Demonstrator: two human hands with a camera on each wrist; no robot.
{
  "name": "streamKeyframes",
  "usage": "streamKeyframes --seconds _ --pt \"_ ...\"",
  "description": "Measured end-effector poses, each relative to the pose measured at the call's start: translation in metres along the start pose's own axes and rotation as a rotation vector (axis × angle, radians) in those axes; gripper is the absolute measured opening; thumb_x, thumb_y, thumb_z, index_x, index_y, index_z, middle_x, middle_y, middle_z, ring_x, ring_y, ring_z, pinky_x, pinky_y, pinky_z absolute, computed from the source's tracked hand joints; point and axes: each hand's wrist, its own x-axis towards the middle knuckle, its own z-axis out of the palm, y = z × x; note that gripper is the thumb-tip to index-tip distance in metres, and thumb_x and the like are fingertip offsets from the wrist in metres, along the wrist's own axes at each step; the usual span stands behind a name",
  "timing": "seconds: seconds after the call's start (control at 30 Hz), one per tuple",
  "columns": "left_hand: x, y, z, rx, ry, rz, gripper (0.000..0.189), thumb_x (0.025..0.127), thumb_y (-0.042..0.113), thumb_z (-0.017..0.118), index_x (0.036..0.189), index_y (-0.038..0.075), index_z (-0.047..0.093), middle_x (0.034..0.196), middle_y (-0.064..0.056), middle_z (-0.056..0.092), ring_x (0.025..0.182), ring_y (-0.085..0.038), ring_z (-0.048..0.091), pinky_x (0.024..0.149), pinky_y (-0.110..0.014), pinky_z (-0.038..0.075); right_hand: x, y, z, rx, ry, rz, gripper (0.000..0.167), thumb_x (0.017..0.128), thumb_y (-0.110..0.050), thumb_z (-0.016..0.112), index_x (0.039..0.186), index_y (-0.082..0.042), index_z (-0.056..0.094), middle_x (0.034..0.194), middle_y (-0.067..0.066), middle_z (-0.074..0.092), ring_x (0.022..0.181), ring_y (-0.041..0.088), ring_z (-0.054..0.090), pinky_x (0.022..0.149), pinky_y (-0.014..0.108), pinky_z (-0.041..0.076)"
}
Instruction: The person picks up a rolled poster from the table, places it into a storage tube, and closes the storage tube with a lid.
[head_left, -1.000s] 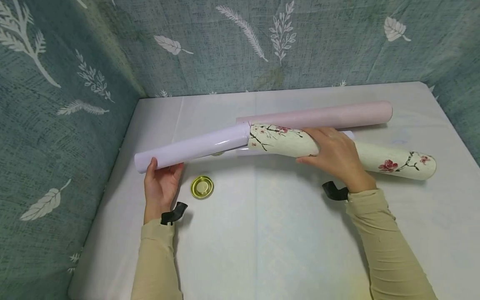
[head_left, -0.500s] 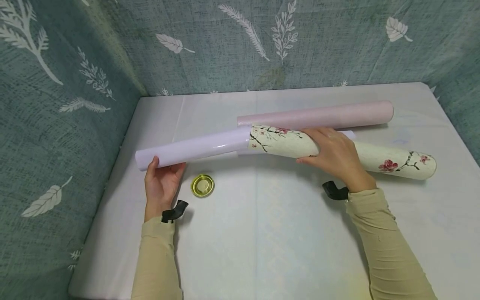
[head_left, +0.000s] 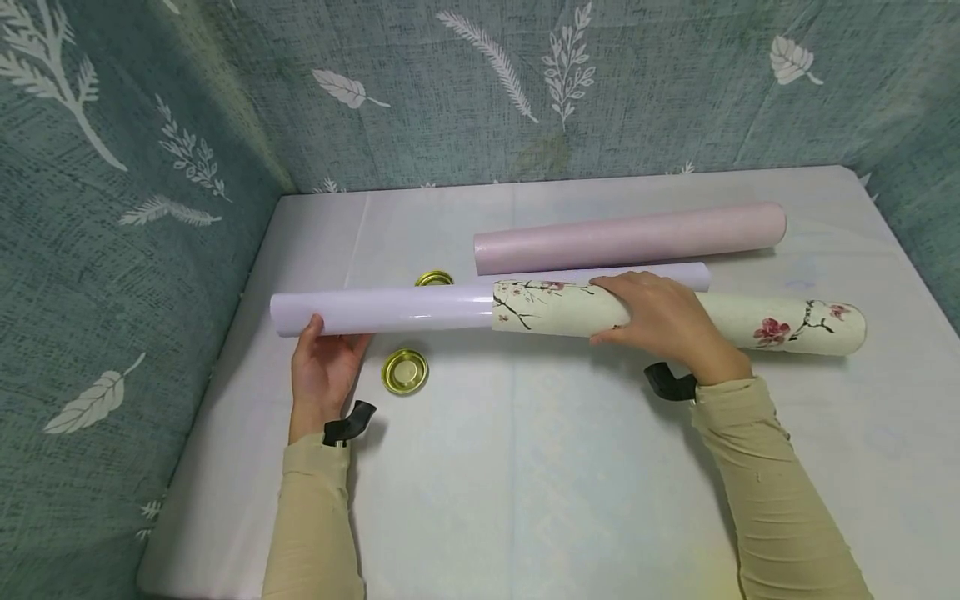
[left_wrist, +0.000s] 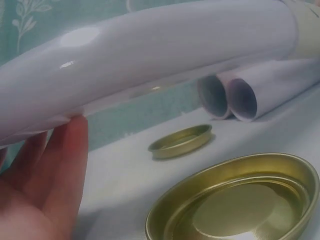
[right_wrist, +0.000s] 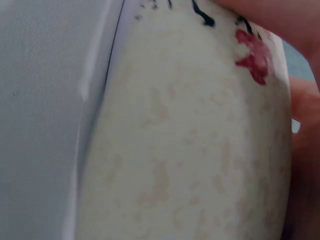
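A glossy lavender tube [head_left: 382, 309] runs level into the end of a cream tube [head_left: 750, 320] painted with red blossoms and dark branches. My left hand [head_left: 324, 375] holds the lavender tube near its free end, thumb on the near side and fingers [left_wrist: 75, 150] against its underside. Around the middle of the cream tube, my right hand [head_left: 663, 321] grips from above, fingers over the far side and thumb on the near side. In the right wrist view, the blossom-painted surface [right_wrist: 185, 140] fills most of the picture.
Behind lie a pink tube [head_left: 630, 237] and a second lavender tube [head_left: 693, 275], both with hollow ends facing left. One round gold lid [head_left: 405, 372] lies in front of the held tube. Another gold lid [head_left: 435, 277] peeks out behind it. The table [head_left: 525, 500] has a white cover.
The joint between the two held tubes has dropped, so they now line up straight instead of bending upward. The rear gold lid and the pink tube's left end have come into view.
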Motion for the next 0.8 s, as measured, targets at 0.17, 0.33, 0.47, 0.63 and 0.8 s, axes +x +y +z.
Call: streamKeyframes --seconds 0.17,0.33,0.47,0.63,0.8 --pt "0.001 -0.001 0.002 0.045 -0.004 0.011 0.039 0.088 0.005 0.051 0.123 0.014 0.037 0.118 -0.009 0.043 0.110 -0.025 0.042 0.100 -0.049 0.028 0.001 -0.001 0.001 0.013 -0.066 -0.009 0.079 0.060 -0.054 0.074 0.127 -0.020 0.049 0.117 0.005 0.055 0.107 0.023 0.049 0.087 0.043 0.038" --pt "0.001 -0.001 0.002 0.090 0.015 0.035 0.033 0.087 -0.001 0.050 0.117 0.010 0.043 0.113 -0.010 0.046 0.106 -0.025 0.045 0.092 -0.047 0.038 0.001 -0.003 0.004 0.025 -0.093 -0.010 0.076 0.060 -0.054 0.074 0.125 -0.023 0.050 0.114 0.003 0.057 0.105 0.021 0.050 0.084 0.042 0.040" --pt "0.001 -0.002 0.002 0.123 0.041 0.036 0.035 0.087 -0.002 0.050 0.118 0.012 0.042 0.115 -0.009 0.045 0.107 -0.024 0.044 0.093 -0.046 0.038 0.001 -0.005 0.006 0.025 -0.108 0.009 0.078 0.059 -0.056 0.073 0.126 -0.022 0.050 0.115 0.004 0.057 0.107 0.022 0.050 0.082 0.044 0.041" --pt "0.000 -0.001 0.002 0.117 0.048 0.022 0.039 0.089 0.004 0.051 0.123 0.014 0.036 0.118 -0.008 0.042 0.111 -0.024 0.041 0.097 -0.046 0.034 0.002 -0.008 0.009 0.033 -0.127 0.008 0.076 0.060 -0.059 0.072 0.125 -0.024 0.051 0.115 0.003 0.057 0.107 0.021 0.051 0.082 0.043 0.042" --pt "0.001 0.002 0.003 0.083 0.040 -0.005 0.050 0.092 0.032 0.049 0.134 0.023 0.022 0.127 -0.008 0.032 0.122 -0.026 0.032 0.101 -0.049 0.025 0.002 -0.008 0.013 0.031 -0.125 -0.003 0.078 0.060 -0.059 0.072 0.126 -0.024 0.050 0.117 0.002 0.056 0.108 0.022 0.050 0.086 0.043 0.040"
